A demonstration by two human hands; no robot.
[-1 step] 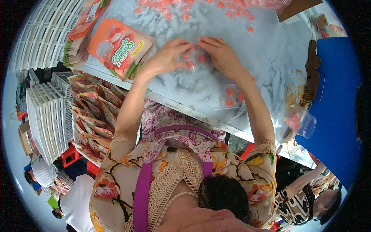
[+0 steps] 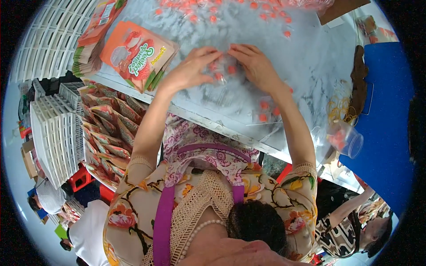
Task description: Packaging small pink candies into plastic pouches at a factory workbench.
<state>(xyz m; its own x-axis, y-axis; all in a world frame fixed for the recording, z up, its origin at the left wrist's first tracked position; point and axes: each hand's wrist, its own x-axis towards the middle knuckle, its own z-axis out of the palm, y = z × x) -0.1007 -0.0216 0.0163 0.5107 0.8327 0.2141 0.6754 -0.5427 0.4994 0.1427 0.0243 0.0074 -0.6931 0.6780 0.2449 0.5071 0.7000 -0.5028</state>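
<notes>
Both hands, left and right, stay spread flat on wrapped orange sweets, unmoved

Left of our left hand: 2 stacks of orange pouches crowd the table edge.
Ahead: scattered red candies.
Right: bare tabletop, then rubber bands and plastic cup.

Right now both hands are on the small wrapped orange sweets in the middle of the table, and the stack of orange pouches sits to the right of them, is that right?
Not quite. In the head view the stack of orange pouches lies to the left of the hands, not the right. The rest holds: the left hand and right hand both rest on the small wrapped orange sweets on the table.
</notes>
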